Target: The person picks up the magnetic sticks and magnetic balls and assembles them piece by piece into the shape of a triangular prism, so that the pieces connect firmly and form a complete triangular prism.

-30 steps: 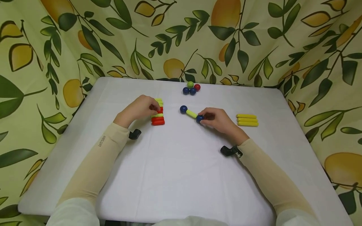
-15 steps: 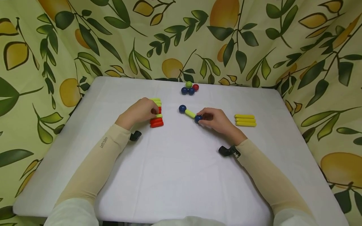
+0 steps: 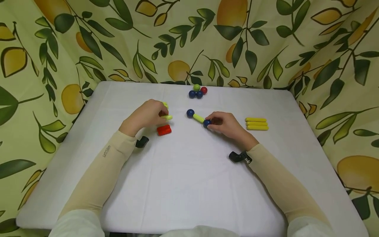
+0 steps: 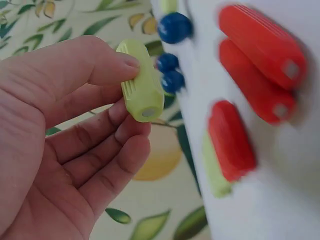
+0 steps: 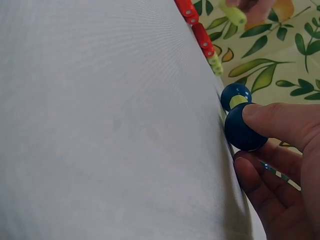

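White table (image 3: 183, 184) boxed in by lemon-print curtains. Left hand (image 3: 145, 115) pinches a green stick (image 4: 141, 82) just above the red sticks (image 3: 164, 130), lifted off the pile. Right hand (image 3: 228, 126) grips one blue ball (image 5: 243, 127) of the ball-and-stick piece, probably steadying it. Spare balls (image 3: 196, 92) at the back, yellow sticks (image 3: 256, 123) to the right

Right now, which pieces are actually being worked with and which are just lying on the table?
In use: lime-green rod pinched by the left hand; blue ball of the ball-and-rod piece, gripped by the right hand.

Lying about: red rods, three yellow rods, cluster of four balls.
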A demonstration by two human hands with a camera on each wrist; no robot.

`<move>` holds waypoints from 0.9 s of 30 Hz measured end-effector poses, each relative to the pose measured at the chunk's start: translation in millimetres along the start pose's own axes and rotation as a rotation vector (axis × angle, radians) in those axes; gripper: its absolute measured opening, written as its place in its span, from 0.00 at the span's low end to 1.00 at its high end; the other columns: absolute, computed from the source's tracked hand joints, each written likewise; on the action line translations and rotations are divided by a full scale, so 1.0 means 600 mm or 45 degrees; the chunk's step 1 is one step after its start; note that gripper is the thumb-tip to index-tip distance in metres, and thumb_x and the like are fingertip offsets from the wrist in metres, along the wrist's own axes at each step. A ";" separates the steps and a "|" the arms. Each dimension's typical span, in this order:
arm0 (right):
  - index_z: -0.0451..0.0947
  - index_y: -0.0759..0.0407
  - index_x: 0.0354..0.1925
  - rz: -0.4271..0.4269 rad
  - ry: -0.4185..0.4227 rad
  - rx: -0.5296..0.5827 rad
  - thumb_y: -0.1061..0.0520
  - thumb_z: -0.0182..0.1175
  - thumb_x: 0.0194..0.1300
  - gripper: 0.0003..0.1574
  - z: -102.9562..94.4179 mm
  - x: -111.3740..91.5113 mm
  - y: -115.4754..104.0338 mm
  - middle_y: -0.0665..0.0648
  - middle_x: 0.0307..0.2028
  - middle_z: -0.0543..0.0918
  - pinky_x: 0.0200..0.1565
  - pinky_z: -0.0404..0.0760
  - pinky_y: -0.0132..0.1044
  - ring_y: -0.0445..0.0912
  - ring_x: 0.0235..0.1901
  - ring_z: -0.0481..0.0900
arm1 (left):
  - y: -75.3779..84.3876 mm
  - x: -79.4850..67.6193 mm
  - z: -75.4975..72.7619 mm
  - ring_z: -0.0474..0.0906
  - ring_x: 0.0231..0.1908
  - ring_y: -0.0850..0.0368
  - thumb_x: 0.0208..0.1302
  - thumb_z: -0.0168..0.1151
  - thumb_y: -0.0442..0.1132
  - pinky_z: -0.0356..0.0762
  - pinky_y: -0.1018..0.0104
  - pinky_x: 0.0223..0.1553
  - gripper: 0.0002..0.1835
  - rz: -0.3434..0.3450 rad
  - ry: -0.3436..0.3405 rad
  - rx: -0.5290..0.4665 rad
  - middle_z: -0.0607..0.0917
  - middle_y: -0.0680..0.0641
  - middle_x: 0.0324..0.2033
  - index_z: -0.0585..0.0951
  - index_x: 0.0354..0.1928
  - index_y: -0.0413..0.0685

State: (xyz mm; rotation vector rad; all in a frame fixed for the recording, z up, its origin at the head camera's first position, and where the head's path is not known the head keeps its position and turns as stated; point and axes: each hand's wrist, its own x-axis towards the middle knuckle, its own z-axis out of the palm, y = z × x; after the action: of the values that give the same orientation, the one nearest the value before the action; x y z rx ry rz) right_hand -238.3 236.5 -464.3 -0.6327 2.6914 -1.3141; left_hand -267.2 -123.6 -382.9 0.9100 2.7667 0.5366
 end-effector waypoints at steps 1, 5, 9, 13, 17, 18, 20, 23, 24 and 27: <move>0.89 0.54 0.55 -0.001 0.002 -0.004 0.60 0.76 0.69 0.17 0.000 0.000 0.000 0.53 0.48 0.88 0.52 0.84 0.42 0.49 0.45 0.83 | 0.009 0.001 -0.004 0.78 0.37 0.48 0.66 0.74 0.34 0.79 0.55 0.44 0.06 0.026 0.011 -0.003 0.86 0.47 0.33 0.92 0.44 0.42; 0.89 0.54 0.56 0.001 0.009 -0.009 0.60 0.76 0.69 0.17 -0.001 -0.002 0.002 0.53 0.48 0.88 0.53 0.84 0.42 0.49 0.46 0.84 | 0.049 0.012 -0.014 0.78 0.37 0.49 0.66 0.71 0.33 0.78 0.56 0.43 0.08 0.102 0.022 -0.002 0.86 0.47 0.34 0.92 0.45 0.42; 0.89 0.55 0.56 0.011 0.013 -0.010 0.61 0.76 0.69 0.18 -0.001 -0.007 0.002 0.54 0.49 0.88 0.54 0.84 0.43 0.50 0.46 0.84 | 0.088 0.037 -0.005 0.78 0.38 0.50 0.68 0.72 0.34 0.79 0.58 0.45 0.09 0.182 -0.022 -0.006 0.87 0.48 0.37 0.93 0.48 0.43; 0.89 0.56 0.56 0.007 0.022 -0.012 0.61 0.76 0.69 0.18 -0.002 -0.010 0.004 0.54 0.50 0.89 0.54 0.84 0.42 0.50 0.47 0.83 | 0.118 0.069 0.021 0.79 0.40 0.51 0.69 0.72 0.36 0.80 0.58 0.48 0.10 0.272 -0.075 0.003 0.89 0.48 0.39 0.93 0.49 0.43; 0.89 0.57 0.56 -0.024 0.025 0.004 0.61 0.76 0.69 0.18 -0.001 -0.008 0.004 0.55 0.50 0.89 0.54 0.83 0.43 0.50 0.48 0.84 | 0.131 0.092 0.047 0.80 0.41 0.51 0.70 0.73 0.36 0.80 0.59 0.50 0.09 0.286 -0.097 0.023 0.90 0.48 0.40 0.93 0.49 0.43; 0.89 0.57 0.56 -0.033 0.023 0.010 0.62 0.76 0.69 0.18 -0.001 -0.007 0.003 0.55 0.50 0.89 0.54 0.83 0.43 0.50 0.47 0.84 | 0.131 0.096 0.054 0.80 0.41 0.51 0.70 0.73 0.36 0.80 0.59 0.50 0.09 0.285 -0.099 0.022 0.90 0.48 0.40 0.93 0.49 0.43; 0.89 0.57 0.56 -0.048 0.018 0.010 0.62 0.76 0.69 0.17 -0.001 -0.006 0.003 0.55 0.50 0.89 0.54 0.83 0.44 0.50 0.47 0.84 | 0.129 0.100 0.065 0.80 0.41 0.52 0.70 0.73 0.36 0.80 0.60 0.50 0.09 0.268 -0.107 0.010 0.90 0.49 0.39 0.93 0.48 0.43; 0.89 0.56 0.55 -0.071 0.014 0.002 0.62 0.76 0.69 0.17 -0.001 -0.001 0.001 0.54 0.50 0.89 0.54 0.83 0.41 0.49 0.47 0.85 | 0.123 0.105 0.080 0.80 0.40 0.52 0.70 0.74 0.37 0.80 0.60 0.50 0.09 0.240 -0.101 0.004 0.90 0.49 0.37 0.93 0.48 0.43; 0.89 0.56 0.55 -0.077 0.017 -0.006 0.62 0.76 0.69 0.17 -0.002 0.001 0.001 0.54 0.50 0.89 0.54 0.83 0.40 0.48 0.47 0.84 | 0.121 0.106 0.084 0.80 0.40 0.52 0.70 0.74 0.38 0.79 0.60 0.50 0.09 0.231 -0.096 0.008 0.90 0.50 0.37 0.93 0.48 0.43; 0.89 0.56 0.55 -0.080 0.016 -0.009 0.62 0.76 0.69 0.17 0.002 0.001 0.000 0.53 0.49 0.89 0.53 0.83 0.38 0.48 0.46 0.84 | 0.116 0.109 0.099 0.80 0.39 0.52 0.70 0.75 0.38 0.79 0.59 0.50 0.09 0.203 -0.096 0.003 0.90 0.50 0.37 0.93 0.48 0.43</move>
State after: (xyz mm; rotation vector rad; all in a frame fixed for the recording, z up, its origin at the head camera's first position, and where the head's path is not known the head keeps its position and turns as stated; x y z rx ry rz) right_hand -238.5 235.8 -465.1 -0.7175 2.7082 -1.3279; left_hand -265.2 -15.5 -414.0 1.1340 2.6427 0.5127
